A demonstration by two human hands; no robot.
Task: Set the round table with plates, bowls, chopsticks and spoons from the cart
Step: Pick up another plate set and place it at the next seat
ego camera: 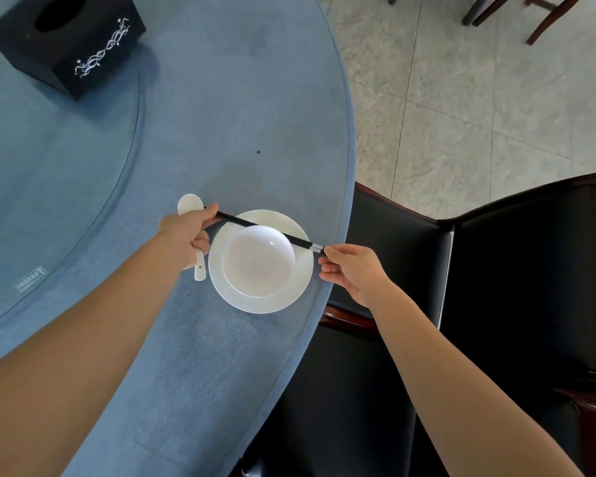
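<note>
A white plate (pixel 283 294) lies near the edge of the round table (pixel 221 98), which is covered in blue cloth. A white bowl (pixel 258 261) sits on the plate. Black chopsticks (pixel 272 232) with silver ends stretch across above the bowl and plate. My left hand (pixel 186 235) pinches their far-left end. My right hand (pixel 353 271) pinches the silver end at the right. A white spoon (pixel 190 204) lies left of the plate, its middle hidden under my left hand.
A black tissue box (pixel 66 43) stands at the far left on the glass turntable (pixel 49 149). A dark chair (pixel 496 270) with a wooden frame is tucked close at the table's right edge. Tiled floor (pixel 461 98) and further chair legs (pixel 537 15) lie beyond.
</note>
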